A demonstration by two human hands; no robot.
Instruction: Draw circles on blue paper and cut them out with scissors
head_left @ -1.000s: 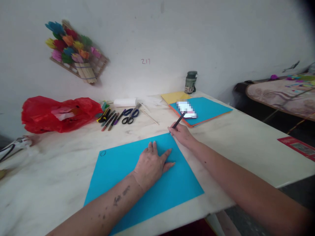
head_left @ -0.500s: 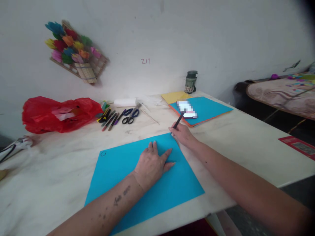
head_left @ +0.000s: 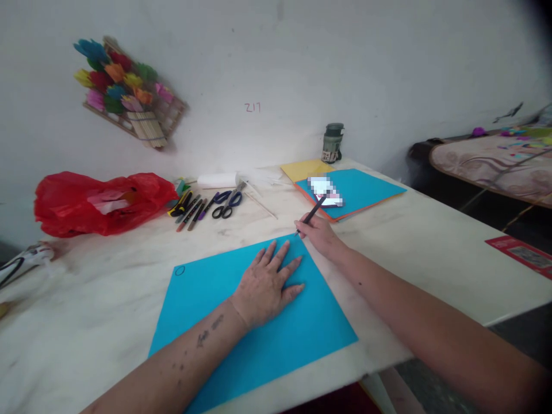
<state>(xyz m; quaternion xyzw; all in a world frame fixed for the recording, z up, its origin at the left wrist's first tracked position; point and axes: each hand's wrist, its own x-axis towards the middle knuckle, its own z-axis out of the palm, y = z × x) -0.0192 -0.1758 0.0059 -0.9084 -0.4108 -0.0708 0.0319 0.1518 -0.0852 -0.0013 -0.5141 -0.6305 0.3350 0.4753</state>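
A blue sheet of paper [head_left: 224, 287] lies on the marble-patterned table, with a small oval drawn in dark line at its far left corner. Flat on the sheet, fingers spread, rests my left hand [head_left: 266, 284]. My right hand [head_left: 319, 234] grips a dark pen [head_left: 314, 210] near its lower end. The pen's tip is at the sheet's far right corner; whether it touches the paper I cannot tell.
Behind the sheet lie markers [head_left: 196, 213], scissors [head_left: 228, 204], a white roll [head_left: 218, 180] and a red plastic bag [head_left: 99, 207]. A phone [head_left: 325, 191] sits on stacked coloured paper [head_left: 366, 187], near a green bottle [head_left: 332, 142]. A red card [head_left: 521, 256] is at the right edge.
The fingers of my left hand have spread wider and reach slightly farther up the sheet. The pen in my right hand has shifted slightly and tilts more to the right.
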